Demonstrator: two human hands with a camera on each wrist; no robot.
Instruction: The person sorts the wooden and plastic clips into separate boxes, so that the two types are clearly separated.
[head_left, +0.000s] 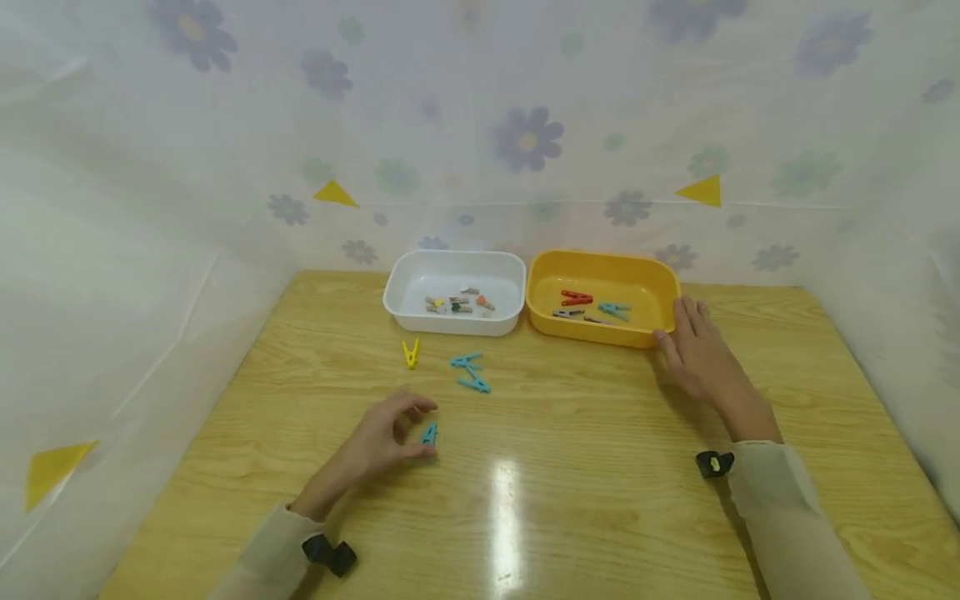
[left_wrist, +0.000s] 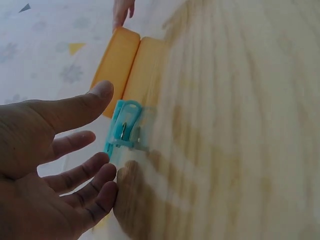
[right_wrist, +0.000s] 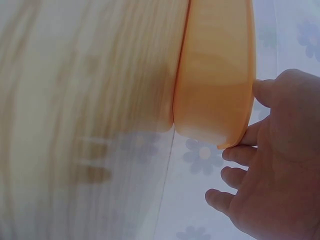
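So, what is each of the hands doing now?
Left hand: open, fingers around blue clip, not gripping.
Right hand: open, touching yellow tray.

White tray (head_left: 420, 275) with small pegs, yellow peg (head_left: 410, 353), two blue pegs (head_left: 470, 372), wooden table (head_left: 600, 467)

Small blue clothespin (head_left: 429, 434) flat on the wooden table (head_left: 570, 467)

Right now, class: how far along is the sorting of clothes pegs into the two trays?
Done: several pegs lie in the yellow tray, smaller ones in the white tray. In hand: the left hand reaches around a blue peg, not yet gripping; the right hand rests against the yellow tray. Left: a yellow peg and two blue pegs on the table.
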